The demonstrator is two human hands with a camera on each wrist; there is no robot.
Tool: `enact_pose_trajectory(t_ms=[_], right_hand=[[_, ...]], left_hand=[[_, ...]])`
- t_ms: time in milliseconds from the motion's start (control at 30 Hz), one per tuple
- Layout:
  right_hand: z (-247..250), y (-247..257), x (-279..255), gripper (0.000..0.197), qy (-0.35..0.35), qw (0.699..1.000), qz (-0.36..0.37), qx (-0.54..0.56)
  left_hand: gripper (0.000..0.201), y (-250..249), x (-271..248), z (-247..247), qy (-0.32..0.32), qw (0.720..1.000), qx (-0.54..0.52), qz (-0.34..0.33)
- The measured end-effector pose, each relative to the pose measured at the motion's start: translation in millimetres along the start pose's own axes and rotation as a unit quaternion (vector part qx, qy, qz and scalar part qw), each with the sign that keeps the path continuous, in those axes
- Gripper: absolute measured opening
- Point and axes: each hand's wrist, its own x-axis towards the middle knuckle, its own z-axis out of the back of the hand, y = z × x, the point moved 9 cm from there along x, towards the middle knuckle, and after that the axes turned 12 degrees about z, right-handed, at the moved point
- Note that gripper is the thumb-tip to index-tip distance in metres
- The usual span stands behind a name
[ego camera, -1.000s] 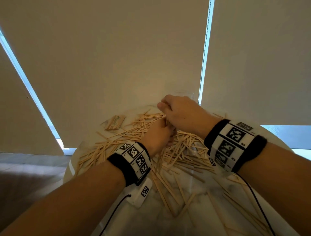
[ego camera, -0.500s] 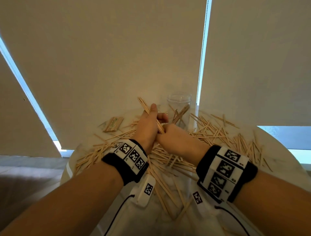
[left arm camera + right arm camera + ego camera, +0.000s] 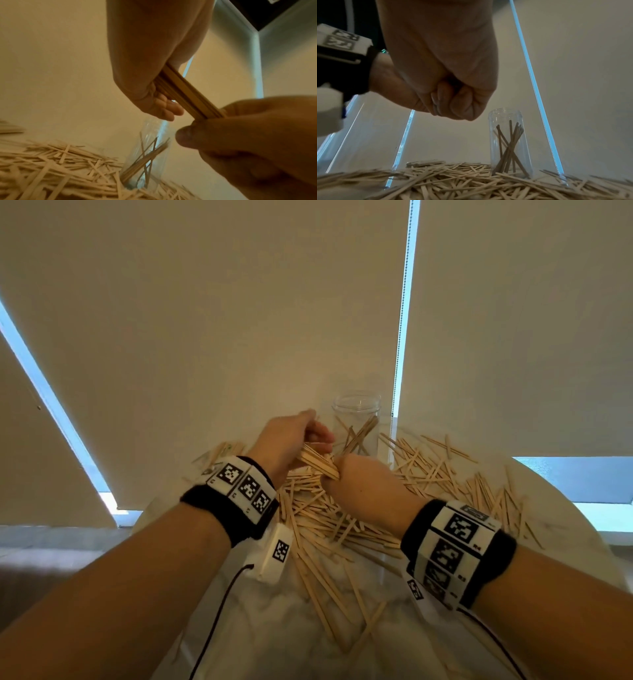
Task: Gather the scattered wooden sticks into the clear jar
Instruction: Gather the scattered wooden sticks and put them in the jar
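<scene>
Your left hand and right hand both clenched on one stick bundle, long axis far-left to near-right, before the upright clear jar.

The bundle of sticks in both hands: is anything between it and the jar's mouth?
Nothing visible. The bundle, gripped by left hand and right hand, sits just short of the clear jar, whose mouth is open.

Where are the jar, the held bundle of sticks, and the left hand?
jar (image 3: 506, 136): right wrist view, clear side wall.
bundle of sticks (image 3: 185, 94): left wrist view, middle of the bundle between both hands.
left hand (image 3: 279, 445): head view, back of the hand.
</scene>
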Motion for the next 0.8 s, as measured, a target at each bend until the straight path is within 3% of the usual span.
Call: enact_pose_trajectory(t_ms=[67,167,233,333,433,567,667,733,800], right_hand=[[2,-8,2,0.020,0.006,0.999,-0.004,-0.048],[6,-30,4,0.018,0.024,0.995,-0.051,-0.078],[6,-33,8,0.017,0.053,0.994,-0.035,-0.084],[24,-31,12,0.030,0.033,0.998,-0.002,-0.048],[65,-32,17,0.048,-0.064,0.998,0.007,-0.023],[109,-47,40,0.054,-0.151,0.989,-0.003,-0.005],[143,-72,60,0.051,-0.206,0.977,-0.030,-0.050],[160,-90,75,0.050,-0.229,0.967,-0.040,-0.104],[162,-104,96,0.046,-0.216,0.962,-0.044,-0.161]], left_hand=[[0.053,4,-1,-12,0.002,0.993,0.113,-0.018],[0.056,2,1,-17,-0.042,0.946,0.302,-0.107],[0.055,3,7,-17,-0.053,0.932,0.332,-0.133],[0.046,8,29,0,-0.080,0.965,0.235,-0.080],[0.040,11,45,5,-0.068,0.994,0.082,-0.030],[0.044,-9,58,-21,-0.009,0.998,-0.052,-0.030],[0.067,-28,74,-29,0.022,0.989,-0.143,-0.025],[0.078,-35,91,-26,0.002,0.994,-0.099,-0.039],[0.104,-37,109,-30,-0.004,0.996,0.033,-0.081]])
